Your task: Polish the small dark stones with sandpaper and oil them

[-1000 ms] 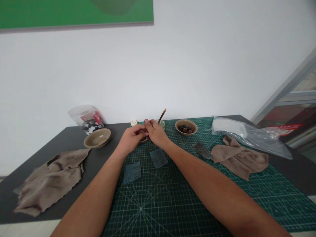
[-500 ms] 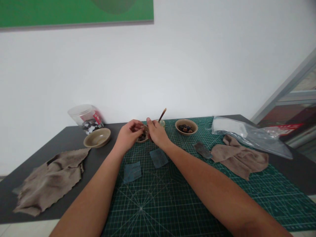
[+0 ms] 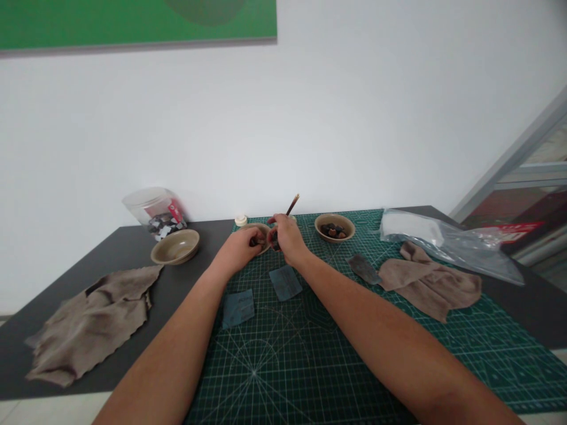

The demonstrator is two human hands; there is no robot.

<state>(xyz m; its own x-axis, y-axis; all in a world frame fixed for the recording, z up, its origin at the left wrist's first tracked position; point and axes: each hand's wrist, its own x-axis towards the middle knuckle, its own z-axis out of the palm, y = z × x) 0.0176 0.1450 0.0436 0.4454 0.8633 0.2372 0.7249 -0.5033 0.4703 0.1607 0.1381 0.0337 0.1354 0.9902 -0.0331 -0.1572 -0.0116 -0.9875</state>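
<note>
At the far part of the green cutting mat (image 3: pixel 283 360), my hands work close together over a small tan bowl (image 3: pixel 262 226), which they partly cover. My left hand (image 3: pixel 241 248) is closed, its fingertips pinching a small dark piece at the bowl's near side. Curled beside it, my right hand (image 3: pixel 287 239) grips small dark pieces (image 3: pixel 275 240); their exact kind is unclear. Behind the right hand a brush (image 3: pixel 293 204) leans out of a mostly hidden pale container. Blue-grey sandpaper squares, one (image 3: pixel 286 283) and another (image 3: pixel 238 308), lie nearer to me.
To the right stand a bowl of dark pieces (image 3: pixel 333 229), a worn dark sandpaper scrap (image 3: pixel 363 269), a brown cloth (image 3: pixel 432 283) and a clear plastic bag (image 3: pixel 460 242). Leftward are a tan bowl (image 3: pixel 175 248), a tilted clear jar (image 3: pixel 155 212) and another brown cloth (image 3: pixel 93 324). A white cap (image 3: pixel 240 221) sits behind.
My left hand has shifted right and lower, uncovering the white cap and more of the bowl's rim. My right hand has moved slightly right and turned, with dark pieces now showing in its fingers.
</note>
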